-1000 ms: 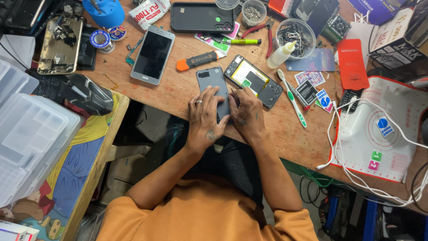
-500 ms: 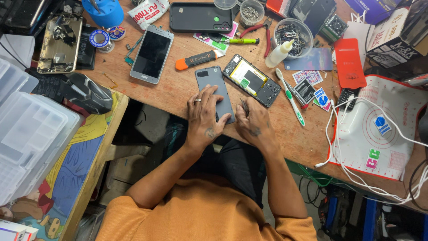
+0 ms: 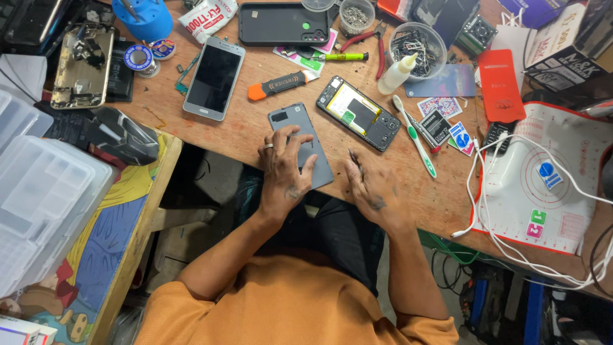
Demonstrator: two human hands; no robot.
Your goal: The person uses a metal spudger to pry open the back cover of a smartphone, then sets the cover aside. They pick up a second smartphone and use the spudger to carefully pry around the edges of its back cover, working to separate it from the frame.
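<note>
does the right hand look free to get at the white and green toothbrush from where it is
Probably yes. The right hand rests on the bench just left of the white and green toothbrush, with only bare wood between them. It seems to pinch a thin dark tool, which might hamper the pickup.

A single head-worn camera looks almost straight down from above the seated person, fairly high, taking in the cluttered wooden workbench [image 3: 255,137] ahead and their lap below.

The left hand [image 3: 283,167] is pressing flat on a grey phone back cover [image 3: 300,142]; the right hand [image 3: 373,188] is resting just beside it on the table [image 3: 408,191].
</note>
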